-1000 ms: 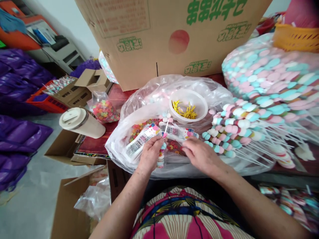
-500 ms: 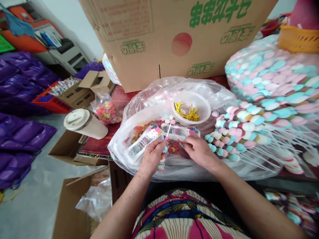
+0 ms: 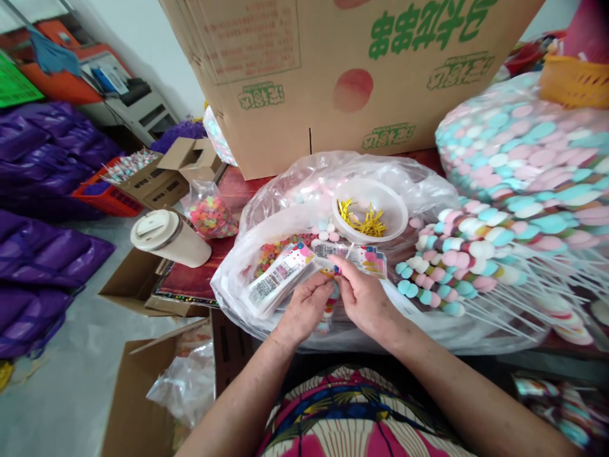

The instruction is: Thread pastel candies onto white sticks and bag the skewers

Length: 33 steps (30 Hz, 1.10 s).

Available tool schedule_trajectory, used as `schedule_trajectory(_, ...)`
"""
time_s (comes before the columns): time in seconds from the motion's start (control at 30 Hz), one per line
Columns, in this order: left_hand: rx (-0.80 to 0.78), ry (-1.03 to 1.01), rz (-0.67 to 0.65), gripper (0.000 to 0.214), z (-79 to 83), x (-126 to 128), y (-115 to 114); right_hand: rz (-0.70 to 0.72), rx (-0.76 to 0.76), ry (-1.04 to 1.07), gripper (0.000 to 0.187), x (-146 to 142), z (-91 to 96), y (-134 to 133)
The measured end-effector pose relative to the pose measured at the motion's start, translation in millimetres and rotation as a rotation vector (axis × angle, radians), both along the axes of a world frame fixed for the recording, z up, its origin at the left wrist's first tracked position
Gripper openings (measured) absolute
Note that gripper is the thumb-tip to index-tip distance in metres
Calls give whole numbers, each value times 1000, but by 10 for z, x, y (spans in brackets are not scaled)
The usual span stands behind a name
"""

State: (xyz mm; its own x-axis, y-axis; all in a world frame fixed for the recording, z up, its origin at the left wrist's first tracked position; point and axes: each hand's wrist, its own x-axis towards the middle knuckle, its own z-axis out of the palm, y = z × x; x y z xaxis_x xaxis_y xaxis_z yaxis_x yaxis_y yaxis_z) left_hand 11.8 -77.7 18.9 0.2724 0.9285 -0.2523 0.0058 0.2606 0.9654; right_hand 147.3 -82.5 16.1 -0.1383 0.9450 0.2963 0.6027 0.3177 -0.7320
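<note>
My left hand (image 3: 309,301) is closed around the gathered neck of a wrapped marshmallow skewer (image 3: 327,312). The candy hangs below the fingers, and its white stick (image 3: 350,251) points up past them. Against it, my right hand (image 3: 366,293) pinches the same neck with thumb and forefinger; any small tie between those fingers is too small to make out. Printed clear bags (image 3: 278,276) lie stacked just left of the hands, and another printed stack (image 3: 373,259) lies behind them. Gold twist ties (image 3: 364,221) rest in a white plastic bowl (image 3: 403,209) beyond.
Marshmallow skewers (image 3: 457,257) are heaped at right beside a big bag of marshmallows (image 3: 495,127). A large carton (image 3: 304,120) stands at the back. At left are a lidded cup (image 3: 183,241), a bag of gummy rings (image 3: 212,216) and an open carton (image 3: 128,387) below the table.
My right hand has moved left from beside the printed bags to the skewer's neck, meeting my left hand. The view has shifted slightly, and the stick now leans right.
</note>
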Motion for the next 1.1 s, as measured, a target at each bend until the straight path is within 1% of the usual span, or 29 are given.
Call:
schedule_trajectory(0.03,-11,-18,5,25,-7,4,-10,-1,1,-31,46,3,-24,-15)
schedule_trajectory(0.1,-41,-71,64,31,-26,30,-25,11,31,-48,49,-1,-45,-59)
schedule_trajectory(0.17,-47,-139,127,34,-37,64,-31,-24,77,24,48,-6,-33,-109)
schedule_trajectory(0.23,-17,-190,135,33,-23,80,-27,-90,91,130,42,14,15,-142)
schedule_trajectory(0.27,-12,-212,116,32,-5,77,-20,-94,66,166,34,40,55,-146)
schedule_trajectory(0.33,-78,-261,57,29,52,50,0,-6,-10,178,13,122,166,-127)
schedule_trajectory(0.37,-154,-297,26,28,89,29,13,64,-35,162,15,171,232,-108)
schedule_trajectory(0.4,-247,-341,-8,28,129,6,26,141,-34,145,21,221,300,-86)
schedule_trajectory(0.47,-414,-442,-126,32,213,-34,47,305,27,140,24,300,425,-47)
schedule_trajectory(0.5,-468,-492,-202,35,253,-48,52,385,59,158,22,323,475,-34)
schedule_trajectory(0.53,-500,-539,-271,39,289,-57,53,457,63,181,19,332,512,-28)
schedule_trajectory(0.57,-513,-578,-313,42,319,-58,49,502,44,206,18,327,537,-29)
schedule_trajectory(0.6,-511,-607,-311,44,342,-51,40,503,8,226,18,312,550,-35)
schedule_trajectory(0.63,-496,-622,-267,45,357,-36,29,459,-30,233,21,292,554,-44)
schedule_trajectory(0.67,-477,-621,-195,45,365,-14,16,385,-52,220,24,270,553,-52)
schedule_trajectory(0.7,-453,-606,-116,44,367,14,5,307,-43,179,26,252,552,-56)
schedule_trajectory(0.73,-416,-573,-36,45,367,45,-4,239,5,114,27,242,554,-53)
schedule_trajectory(0.8,-283,-454,123,53,377,103,-1,124,164,-79,25,246,587,-24)
schedule_trajectory(0.83,-207,-379,190,57,397,122,13,55,246,-182,25,256,618,-2)
schedule_trajectory(0.87,-158,-306,226,58,431,128,38,-15,312,-270,25,267,655,19)
schedule_trajectory(0.9,-147,-251,217,58,482,119,72,-71,360,-335,26,274,693,36)
schedule_trajectory(0.93,-173,-227,169,57,548,92,113,-89,393,-378,26,275,728,45)
schedule_trajectory(0.97,-210,-237,107,60,626,48,157,-70,413,-403,27,271,753,45)
schedule_trajectory(1.0,-228,-263,57,65,708,-9,199,-7,423,-412,26,262,767,37)
schedule_trajectory(1.03,-213,-283,42,68,787,-72,236,58,407,-403,25,252,770,22)
schedule_trajectory(1.07,-177,-277,56,67,853,-133,263,83,358,-363,24,243,762,2)
schedule_trajectory(1.1,-140,-242,84,66,900,-185,279,63,275,-285,23,233,748,-22)
